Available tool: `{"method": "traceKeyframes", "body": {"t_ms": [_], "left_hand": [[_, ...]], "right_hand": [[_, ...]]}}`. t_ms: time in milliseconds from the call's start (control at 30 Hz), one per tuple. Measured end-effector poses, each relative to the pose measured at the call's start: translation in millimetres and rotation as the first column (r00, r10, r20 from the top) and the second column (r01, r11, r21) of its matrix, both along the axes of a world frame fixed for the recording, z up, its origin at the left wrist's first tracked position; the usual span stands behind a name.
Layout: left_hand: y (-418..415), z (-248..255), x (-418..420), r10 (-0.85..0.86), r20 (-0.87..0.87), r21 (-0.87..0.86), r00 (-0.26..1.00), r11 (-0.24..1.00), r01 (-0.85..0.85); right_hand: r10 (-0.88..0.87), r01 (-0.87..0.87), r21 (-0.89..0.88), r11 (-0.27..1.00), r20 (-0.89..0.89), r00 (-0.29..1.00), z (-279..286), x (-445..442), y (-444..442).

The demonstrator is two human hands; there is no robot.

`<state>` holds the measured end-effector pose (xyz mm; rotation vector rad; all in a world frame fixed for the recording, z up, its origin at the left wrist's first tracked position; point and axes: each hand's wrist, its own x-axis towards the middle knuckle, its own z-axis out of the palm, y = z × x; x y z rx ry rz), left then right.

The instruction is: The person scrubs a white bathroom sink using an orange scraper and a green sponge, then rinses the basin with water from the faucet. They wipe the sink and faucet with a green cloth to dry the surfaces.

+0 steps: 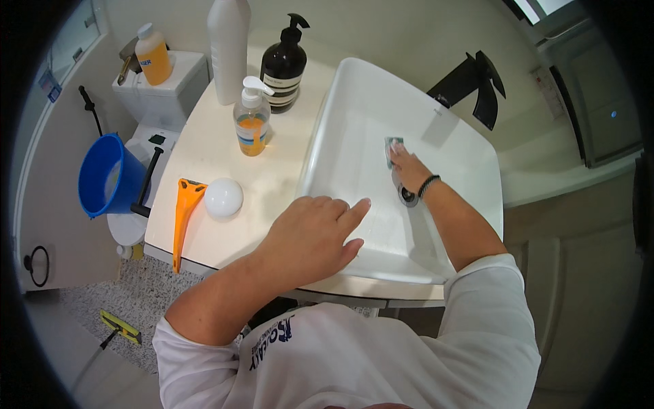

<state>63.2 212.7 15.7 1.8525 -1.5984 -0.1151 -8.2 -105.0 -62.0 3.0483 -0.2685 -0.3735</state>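
Inside the white washbasin (352, 153), my right hand (409, 166) presses a greenish scouring pad (391, 153) flat against the basin floor. Its fingers cover part of the pad, and the round metal drain (408, 196) shows just below the wrist. My left hand (314, 235) is over the basin's near left rim, thumb and index finger apart, the other fingers bent. Nothing shows in it; whether it rests on the rim I cannot tell. A black faucet (467, 84) stands at the basin's far right.
On the countertop (204, 138) stand a dark pump bottle (282, 66), a clear soap dispenser (252, 128) and a tall white bottle (229, 51). An orange scraper (185, 217) overhangs the front edge beside a white dome (224, 198). A blue bucket (110, 176) is on the toilet (161, 105).
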Motion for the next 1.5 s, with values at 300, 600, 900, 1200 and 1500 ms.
{"method": "traceKeyframes", "body": {"t_ms": [300, 600, 900, 1200, 1500], "left_hand": [[1.1, -1.5, 4.6, 0.004, -0.008, -0.016, 1.0, 1.0, -0.004], [0.5, -3.7, 4.7, -0.013, -0.044, -0.019, 0.999, 1.0, 0.012], [-6.5, -15.4, 9.2, 0.001, -0.146, -0.22, 0.989, 0.975, -0.033], [-0.9, -17.5, 12.1, -0.006, -0.144, -0.23, 0.99, 0.973, -0.027], [-2.7, -10.5, 10.5, 0.02, -0.131, -0.122, 0.991, 0.992, -0.036]], "right_hand": [[0.276, -0.144, 0.445, 0.884, -0.248, 0.929, 36.8, -98.0, 55.5], [-0.158, 0.314, 0.194, 0.929, -0.558, 0.815, 71.0, -200.6, 2.8], [0.004, 0.316, 0.648, 0.693, -0.441, 0.898, 74.6, -17.8, 156.7], [-0.542, 0.652, 0.605, 0.456, -0.392, 0.743, 115.9, -136.7, 119.8], [-0.308, 0.153, 0.689, 0.709, 0.107, 0.945, 102.6, -114.4, 168.3]]}}
